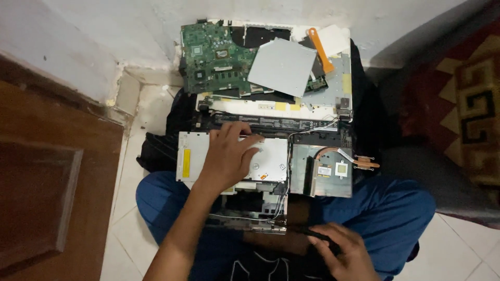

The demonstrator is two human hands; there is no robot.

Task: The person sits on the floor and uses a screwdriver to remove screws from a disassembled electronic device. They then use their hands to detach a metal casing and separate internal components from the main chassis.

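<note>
Left hand (229,153) grip: fingers spread wide and flat, pressing on the silver metal plate (271,156) of the opened laptop chassis (260,171), which rests across the person's lap on blue trousers (396,208). Right hand (341,250) grip: narrow, fingers closed around a thin dark tool (299,229) whose tip sits at the chassis's near edge; tool type not discernible. Chassis holds a copper heat pipe (359,161) at its right side and loose wires (284,200) near the front. Beyond it, a second panel (341,88) carries a green circuit board (213,57), a grey flat drive (281,65) and an orange pry tool (320,49). Floor: white tile (130,218); brown wooden door (47,187) left, patterned rug (469,104) right, white wall (104,31) behind. Forearms cut off by the lower frame.
</note>
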